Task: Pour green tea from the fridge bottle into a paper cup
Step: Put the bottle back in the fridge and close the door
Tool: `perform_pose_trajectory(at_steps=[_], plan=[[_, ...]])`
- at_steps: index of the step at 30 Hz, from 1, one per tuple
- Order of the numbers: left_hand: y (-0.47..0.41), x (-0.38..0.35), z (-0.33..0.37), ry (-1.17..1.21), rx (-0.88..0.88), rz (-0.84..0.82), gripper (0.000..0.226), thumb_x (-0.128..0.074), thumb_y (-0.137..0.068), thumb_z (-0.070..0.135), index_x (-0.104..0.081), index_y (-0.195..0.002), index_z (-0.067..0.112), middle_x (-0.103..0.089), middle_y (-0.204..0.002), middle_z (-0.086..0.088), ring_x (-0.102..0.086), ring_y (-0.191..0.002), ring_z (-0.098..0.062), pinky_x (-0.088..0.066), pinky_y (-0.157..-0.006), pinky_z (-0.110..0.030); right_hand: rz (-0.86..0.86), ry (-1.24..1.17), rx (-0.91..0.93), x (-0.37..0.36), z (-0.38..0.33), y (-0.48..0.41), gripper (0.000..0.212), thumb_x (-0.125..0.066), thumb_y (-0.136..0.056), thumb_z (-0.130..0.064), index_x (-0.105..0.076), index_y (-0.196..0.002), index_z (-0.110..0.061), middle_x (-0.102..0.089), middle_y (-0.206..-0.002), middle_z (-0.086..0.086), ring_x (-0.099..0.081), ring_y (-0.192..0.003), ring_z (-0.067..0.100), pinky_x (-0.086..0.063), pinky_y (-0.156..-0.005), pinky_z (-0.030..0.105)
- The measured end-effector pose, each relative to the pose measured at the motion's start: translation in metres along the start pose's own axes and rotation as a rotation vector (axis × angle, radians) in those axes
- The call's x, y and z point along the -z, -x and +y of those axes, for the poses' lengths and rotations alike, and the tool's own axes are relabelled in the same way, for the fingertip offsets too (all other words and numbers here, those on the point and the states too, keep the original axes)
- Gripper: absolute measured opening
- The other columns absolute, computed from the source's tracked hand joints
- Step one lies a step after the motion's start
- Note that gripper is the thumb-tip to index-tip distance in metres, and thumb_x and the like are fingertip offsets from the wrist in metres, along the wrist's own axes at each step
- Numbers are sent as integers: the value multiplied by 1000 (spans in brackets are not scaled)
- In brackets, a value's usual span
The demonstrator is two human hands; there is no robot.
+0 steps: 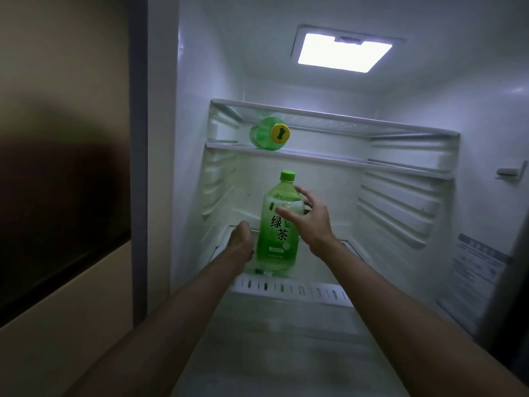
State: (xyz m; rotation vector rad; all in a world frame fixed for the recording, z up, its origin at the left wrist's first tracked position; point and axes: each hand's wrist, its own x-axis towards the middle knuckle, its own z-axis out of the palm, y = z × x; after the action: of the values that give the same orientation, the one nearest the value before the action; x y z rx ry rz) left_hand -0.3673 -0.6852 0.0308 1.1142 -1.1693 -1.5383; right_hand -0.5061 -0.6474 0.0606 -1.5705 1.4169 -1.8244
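Head view, open fridge interior:

- Green tea bottle: upright on the lower glass shelf, centre-left; green cap on, green label with dark characters, liquid up to the shoulder
- Right hand: at the bottle's right side, fingers spread wide and curved round the shoulder, thumb across the front above the label; firm contact cannot be told
- Left hand: just left of the bottle's lower half, fingers curled loosely inward, back of hand to camera; whether it touches the bottle cannot be told
- Second green bottle: lying on its side on the upper shelf, far left, yellow cap facing near
- Ceiling light: lit, top right
- Printed sticker: right inner wall, text unreadable
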Motion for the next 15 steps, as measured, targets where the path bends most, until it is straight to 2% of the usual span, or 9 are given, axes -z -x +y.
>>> perform_pose_trajectory(at_steps=[3, 5, 9, 12, 15], plan=[[-12, -2, -5, -7, 32, -52, 49, -24, -100, 38, -53, -120, 4, -57, -114, -21, -55, -106, -35, -43, -86, -41, 17, 8, -3, 2, 12, -9, 73, -82, -73, -7, -49, -137, -14, -63, -109, 2, -69, -92, 15, -61, -77, 35], [-18, -3, -8, -6, 32, -72, 53, -24, -100, 40, -54, -124, 3, -56, -114, -21, -54, -106, -36, -43, -90, -42, 19, 15, -14, 3, 20, -15, 73, -82, -72, -8, -50, -137, -16, -63, -110, 0, -69, -93, 15, -61, -77, 36], [-33, -7, -11, 11, 37, -85, 55, -23, -101, 39, -55, -126, 2, -58, -117, -25, -55, -104, -36, -42, -96, -44, 31, 4, -26, 4, 31, -25, 72, -82, -74, -10, -49, -138, -18, -62, -115, 4, -68, -92, 12, -60, -75, 32], [-43, -8, -12, -6, 43, -83, 55, -22, -101, 38, -55, -126, 1, -57, -124, -27, -54, -110, -37, -38, -102, -44, 20, 27, -23, 4, 37, -31, 71, -82, -75, -15, -49, -138, -20, -61, -118, 5, -67, -94, 12, -60, -75, 32], [-49, -9, -12, -7, 46, -88, 54, -23, -102, 37, -55, -126, 0, -56, -125, -26, -53, -108, -35, -37, -98, -41, 3, 47, -27, 3, 41, -35, 69, -81, -77, -20, -49, -138, -22, -61, -120, 7, -66, -99, 15, -60, -77, 34]])
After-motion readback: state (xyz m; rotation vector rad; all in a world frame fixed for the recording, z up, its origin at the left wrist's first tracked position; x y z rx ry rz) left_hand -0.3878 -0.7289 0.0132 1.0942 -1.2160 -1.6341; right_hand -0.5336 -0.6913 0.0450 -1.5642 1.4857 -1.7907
